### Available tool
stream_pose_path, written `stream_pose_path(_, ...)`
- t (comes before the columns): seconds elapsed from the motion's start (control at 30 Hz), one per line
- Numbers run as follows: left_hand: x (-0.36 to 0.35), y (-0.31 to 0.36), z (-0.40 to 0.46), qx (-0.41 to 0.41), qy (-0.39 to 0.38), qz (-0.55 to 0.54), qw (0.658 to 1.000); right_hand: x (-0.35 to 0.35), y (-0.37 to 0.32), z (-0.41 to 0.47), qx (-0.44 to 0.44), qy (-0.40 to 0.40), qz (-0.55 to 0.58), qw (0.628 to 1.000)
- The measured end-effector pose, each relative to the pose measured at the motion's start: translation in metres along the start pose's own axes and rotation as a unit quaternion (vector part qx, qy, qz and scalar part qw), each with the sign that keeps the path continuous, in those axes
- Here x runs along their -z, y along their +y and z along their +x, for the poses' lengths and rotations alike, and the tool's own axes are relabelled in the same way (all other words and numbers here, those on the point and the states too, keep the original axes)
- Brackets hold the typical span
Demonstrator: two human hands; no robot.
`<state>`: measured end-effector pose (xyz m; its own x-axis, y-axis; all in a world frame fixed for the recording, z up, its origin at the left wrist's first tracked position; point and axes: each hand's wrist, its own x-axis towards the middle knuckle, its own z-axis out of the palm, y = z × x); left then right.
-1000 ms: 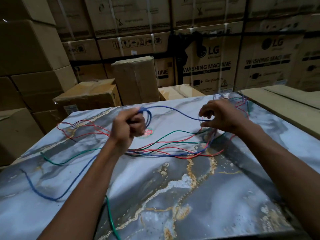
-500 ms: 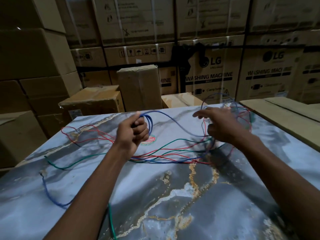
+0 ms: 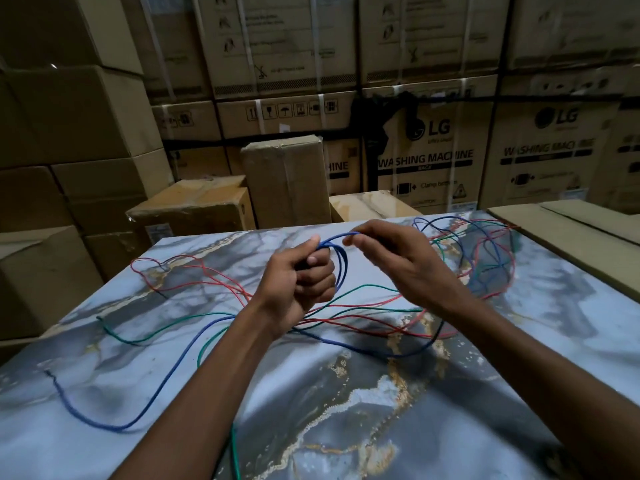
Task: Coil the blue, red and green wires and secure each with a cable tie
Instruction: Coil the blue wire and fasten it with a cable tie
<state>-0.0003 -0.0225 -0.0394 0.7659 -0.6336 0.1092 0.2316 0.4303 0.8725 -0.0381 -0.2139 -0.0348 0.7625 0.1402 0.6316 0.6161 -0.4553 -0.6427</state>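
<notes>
The left hand (image 3: 300, 276) is raised above the marble-patterned table (image 3: 398, 403), fingers curled into a fist around a few small loops of the blue wire (image 3: 341, 268), which stand out in an arc on the thumb side of the fist. Just beside it, the right hand (image 3: 394, 261) pinches the same blue wire between thumb and fingertips (image 3: 349, 241) (the pinch sits almost against the left thumb), where the strand runs over the top of the loops.

From under the left wrist, the loose part of the blue wire trails along the outer side of the left forearm, curves near the elbow and ends farther out to the left. Another stretch of blue sags across the tabletop beneath both wrists and climbs beyond the right hand into a tangle.

The red wire (image 3: 194, 271) lies uncoiled on the table, looping out beyond and to the left of the left hand, then passing under both hands toward that tangle past the right hand. The green wire (image 3: 149, 336) lies flat too, one end to the left of the left forearm; a green strand also runs between the two forearms and down off the near edge.

Beyond the hands and the far table edge stand stacked cardboard boxes (image 3: 284, 181), some printed with washing machine labels.
</notes>
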Motion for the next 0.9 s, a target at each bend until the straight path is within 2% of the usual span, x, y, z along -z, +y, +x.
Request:
stream_pose_path(0.13, -0.01, 0.002, -0.006, 0.025, -0.04, -0.001, 0.999, 0.022, 0.002, 0.006, -0.024, 0.053, 0.081, 0.995)
stream_pose_path(0.23, -0.014, 0.002, -0.006, 0.012, -0.049, -0.017, 0.999, 0.034, 0.01, 0.008, -0.051, 0.051, 0.109, 0.991)
stream_pose_path(0.5, -0.004, 0.006, -0.003, -0.05, -0.031, -0.113, 0.992, 0.042, 0.027, 0.005, -0.06, 0.018, 0.046, 0.997)
stream_pose_path(0.6, 0.005, 0.011, 0.001, -0.084, -0.004, -0.168, 0.982, 0.042, 0.031, 0.003, -0.057, -0.019, 0.015, 0.998)
stream_pose_path(0.73, 0.021, 0.019, 0.004, -0.135, 0.057, -0.218, 0.965, 0.05, 0.038, 0.002, -0.055, -0.017, 0.048, 0.997)
stream_pose_path(0.9, 0.039, 0.02, 0.005, -0.158, 0.143, -0.237, 0.948, 0.051, 0.045, 0.002, -0.036, -0.045, -0.091, 0.994)
